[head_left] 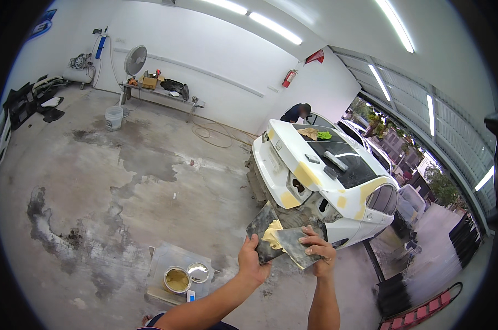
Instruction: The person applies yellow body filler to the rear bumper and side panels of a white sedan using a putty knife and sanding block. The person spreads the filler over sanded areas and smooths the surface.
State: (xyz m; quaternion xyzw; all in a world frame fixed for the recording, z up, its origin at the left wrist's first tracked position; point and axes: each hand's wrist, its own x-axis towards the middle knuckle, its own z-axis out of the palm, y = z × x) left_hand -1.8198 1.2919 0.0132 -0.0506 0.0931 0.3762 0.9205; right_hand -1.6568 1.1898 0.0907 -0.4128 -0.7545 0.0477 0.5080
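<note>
My left hand (253,263) grips a dark, flat putty spreader (258,224), its thumb on the face. A second grey-black spreader (296,248) is in my right hand (321,252), fingers spread over its face. Between the two plates sits a lump of pale yellow body filler (272,233), touching both. Just beyond them stands a white car (345,208) with yellow filler patches on its rear and side and no tail lamp at the near rear corner. Down by my left forearm, an open tub of yellowish filler (178,280) rests on a flat board (162,258).
A round lid (198,272) lies beside the tub. Sanding blocks (335,160) and cloths (310,133) rest on the car's rear. A person (296,113) bends at its far side. A white bucket (114,118), a fan (135,60) and a bench (166,99) stand farther off.
</note>
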